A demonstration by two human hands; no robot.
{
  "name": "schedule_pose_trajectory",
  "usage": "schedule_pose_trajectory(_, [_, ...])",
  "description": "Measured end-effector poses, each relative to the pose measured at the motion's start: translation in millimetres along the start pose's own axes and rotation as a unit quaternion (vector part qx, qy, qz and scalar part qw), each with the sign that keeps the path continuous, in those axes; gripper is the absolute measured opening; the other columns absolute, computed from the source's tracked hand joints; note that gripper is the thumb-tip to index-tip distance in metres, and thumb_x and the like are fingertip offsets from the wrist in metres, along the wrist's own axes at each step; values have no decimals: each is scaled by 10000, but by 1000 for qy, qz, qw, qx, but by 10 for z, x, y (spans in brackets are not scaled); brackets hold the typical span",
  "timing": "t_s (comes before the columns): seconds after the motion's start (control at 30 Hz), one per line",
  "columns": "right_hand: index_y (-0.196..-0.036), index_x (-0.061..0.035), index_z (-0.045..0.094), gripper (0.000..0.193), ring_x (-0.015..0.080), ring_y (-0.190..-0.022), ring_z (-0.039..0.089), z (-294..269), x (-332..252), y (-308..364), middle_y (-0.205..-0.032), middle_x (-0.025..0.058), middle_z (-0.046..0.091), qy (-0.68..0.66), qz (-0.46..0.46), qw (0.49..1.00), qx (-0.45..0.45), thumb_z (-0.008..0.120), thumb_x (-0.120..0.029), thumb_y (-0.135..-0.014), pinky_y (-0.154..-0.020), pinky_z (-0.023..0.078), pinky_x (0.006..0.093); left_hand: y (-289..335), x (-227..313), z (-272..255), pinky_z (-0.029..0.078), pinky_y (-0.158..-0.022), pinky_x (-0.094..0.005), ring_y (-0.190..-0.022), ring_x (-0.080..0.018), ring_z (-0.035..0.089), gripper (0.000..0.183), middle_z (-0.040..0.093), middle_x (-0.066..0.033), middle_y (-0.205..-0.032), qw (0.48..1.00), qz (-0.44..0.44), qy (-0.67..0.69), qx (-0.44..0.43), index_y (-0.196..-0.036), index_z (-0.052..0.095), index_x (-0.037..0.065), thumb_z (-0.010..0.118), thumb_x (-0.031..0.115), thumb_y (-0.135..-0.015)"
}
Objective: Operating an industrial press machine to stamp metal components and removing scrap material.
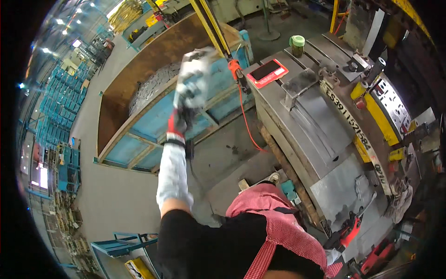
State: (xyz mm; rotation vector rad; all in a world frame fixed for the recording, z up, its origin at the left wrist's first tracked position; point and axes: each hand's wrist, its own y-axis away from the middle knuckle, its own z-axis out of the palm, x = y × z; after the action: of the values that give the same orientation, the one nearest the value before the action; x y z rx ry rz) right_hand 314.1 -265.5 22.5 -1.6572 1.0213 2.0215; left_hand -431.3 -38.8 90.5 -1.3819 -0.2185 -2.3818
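My left arm, in a white sleeve, reaches out over the near side of a large bin (139, 138). My left hand (180, 120), in a black and red glove, is closed on a pale metal piece (197, 69) with dark holes or patches. Motion smears both. At the lower right my right hand (347, 232), in a black and red glove, is by the flat metal sheet (332, 186) on the press bed. Its fingers seem bent around a slim grey rod-like tool (370, 203), though they are partly hidden.
Grey scrap (153, 86) lies in the bin. An orange pendant (234, 69) with a red cable hangs beside it. On the machine table stand a green-lidded jar (297, 45) and a red-framed phone (267, 72). The press die (355, 121) with yellow blocks is at right. Blue racks (60, 104) stand left.
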Motion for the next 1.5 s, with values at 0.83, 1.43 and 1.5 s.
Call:
schedule_pose_trajectory(0.83, [-1274,-92,369,450,164,-491,487,-190,356,108,-731,116,572,-271,-45,955,110,513,-84,-847,-445,418,323,3294,-3541,4887,398,-905,-344,-1057,-319,514,469,525,-150,-1186,517,35,-337,-786,-1245,452,115,515,334,-835])
schedule_pose_trajectory(1.43, [-1206,-97,440,370,177,-508,525,-329,595,9,-704,95,566,-150,-44,982,105,529,-144,-851,-450,440,318,2904,-3187,4819,433,-548,-286,-573,-105,454,438,592,-47,-787,437,-195,-256,-840,-1262,464,218,562,262,-837])
schedule_pose_trajectory(1.5, [-1148,-33,463,343,167,-488,520,-222,473,80,-686,82,568,-191,-70,974,102,549,-150,-838,-420,429,303,2732,-2819,4584,448,-579,-291,-612,-107,498,423,622,-35,-849,467,-136,-280,-828,-1259,470,235,555,240,-845])
